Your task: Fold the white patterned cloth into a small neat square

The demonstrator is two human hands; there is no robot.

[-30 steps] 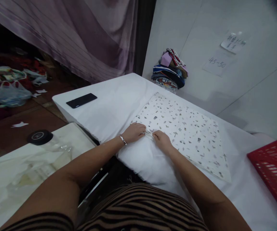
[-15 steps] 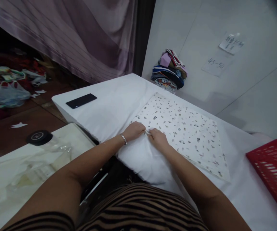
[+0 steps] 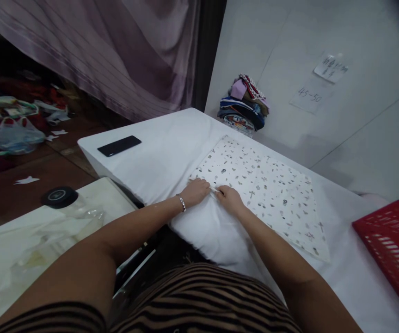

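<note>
A flat white pillowcase with small dark prints (image 3: 268, 189) lies on the white table (image 3: 164, 148). A plain white pillow (image 3: 209, 229) sits at its near open edge, partly over the table's front. My left hand (image 3: 196, 191), with a silver bracelet at the wrist, pinches the pillowcase's near edge. My right hand (image 3: 230, 199) pinches the same edge just beside it, fingertips almost touching the left hand's. Both hands are closed on the fabric.
A black phone (image 3: 119, 145) lies at the table's far left. A stack of folded clothes (image 3: 245, 104) stands against the wall. A red plastic basket (image 3: 393, 245) sits at the right. A second surface with clear plastic and a black lid (image 3: 59, 197) is at my left.
My right hand has slid a little left along the pillowcase edge, closer to my left hand. The view shifted slightly; nothing else moved.
</note>
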